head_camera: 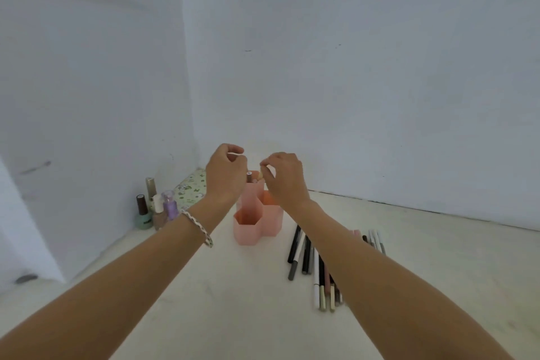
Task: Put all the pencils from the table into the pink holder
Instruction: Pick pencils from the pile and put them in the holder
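The pink holder (248, 232), made of hexagonal tubes, stands on the white table. Two pencil ends stick up from its tall back tube: a dark-tipped pencil (249, 177) and a yellowish-tipped pencil (260, 175). My left hand (226, 175) hovers just left of that tube with its fingers curled and nothing seen in them. My right hand (285, 181) is just right of the tube, its fingertips pinching the top of the yellowish-tipped pencil. Several loose pencils (305, 256) lie on the table to the right of the holder, partly under my right forearm, with a few more pencils (375, 241) beyond the arm.
Several nail polish bottles (157, 209) stand at the left by the wall corner. A flat green floral-patterned thing (190, 188) lies behind them. White walls close off the table at the back and left.
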